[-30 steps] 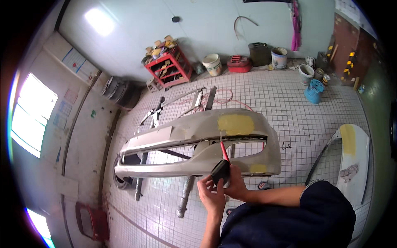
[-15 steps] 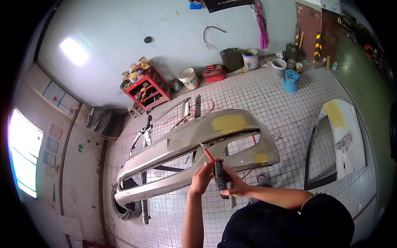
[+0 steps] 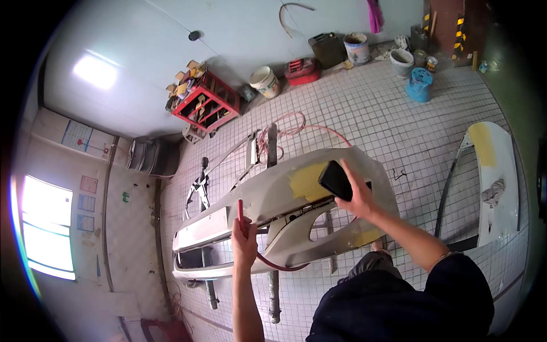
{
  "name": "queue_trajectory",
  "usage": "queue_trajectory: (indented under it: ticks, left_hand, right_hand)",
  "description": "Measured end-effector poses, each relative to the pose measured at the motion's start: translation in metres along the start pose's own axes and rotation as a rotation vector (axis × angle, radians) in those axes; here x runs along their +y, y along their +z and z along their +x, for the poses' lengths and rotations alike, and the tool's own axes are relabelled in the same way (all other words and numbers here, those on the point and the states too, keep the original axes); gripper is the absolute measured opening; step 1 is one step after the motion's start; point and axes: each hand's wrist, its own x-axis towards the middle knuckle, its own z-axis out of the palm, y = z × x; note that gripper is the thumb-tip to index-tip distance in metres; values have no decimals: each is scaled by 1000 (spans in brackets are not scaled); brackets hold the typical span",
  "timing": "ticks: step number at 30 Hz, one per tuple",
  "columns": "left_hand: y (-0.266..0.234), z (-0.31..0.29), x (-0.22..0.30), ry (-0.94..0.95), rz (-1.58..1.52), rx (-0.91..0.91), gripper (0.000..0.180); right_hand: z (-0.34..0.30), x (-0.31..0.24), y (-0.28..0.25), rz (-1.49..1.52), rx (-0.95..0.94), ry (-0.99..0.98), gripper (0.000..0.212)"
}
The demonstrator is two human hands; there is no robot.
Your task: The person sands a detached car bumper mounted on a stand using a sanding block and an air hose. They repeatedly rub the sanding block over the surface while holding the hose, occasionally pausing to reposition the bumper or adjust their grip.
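I have the left hand point(image 3: 245, 242) gripping a red hose point(image 3: 240, 212), its end toward 12 o'clock. At the left hand's 2 o'clock, the right hand point(image 3: 360, 199) grasps a black block point(image 3: 336, 179) over the yellow patch point(image 3: 303, 181) on the grey bumper point(image 3: 263, 196), mid-view; my feed doesn't show whether the block touches. I'd judge it best to lay the block flat, press lightly and evenly, and hold the hose clear.

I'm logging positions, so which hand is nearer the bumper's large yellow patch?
Right. The right hand, holding a black block, is just right of the yellow patch; the left hand, holding a red item, is farther off to its lower left.
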Motion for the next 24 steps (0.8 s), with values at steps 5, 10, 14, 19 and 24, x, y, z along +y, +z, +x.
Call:
queue_trajectory:
  ticks: [5, 10, 14, 19, 24]
  left_hand:
    - [30, 52, -47, 394, 363, -255, 17]
    - [38, 71, -72, 292, 243, -315, 21]
    - [12, 80, -77, 297, 247, -392, 17]
    - [7, 110, -84, 448, 277, -474, 18]
    - [12, 126, -90, 554, 232, -476, 23]
  right_hand:
    - [46, 76, 29, -302, -381, -214, 89]
    - [54, 101, 41, -287, -431, -339, 78]
    - [59, 124, 16, -210, -553, -446, 72]
    - [75, 117, 25, -199, -557, -428, 73]
    - [83, 68, 67, -280, -455, -281, 70]
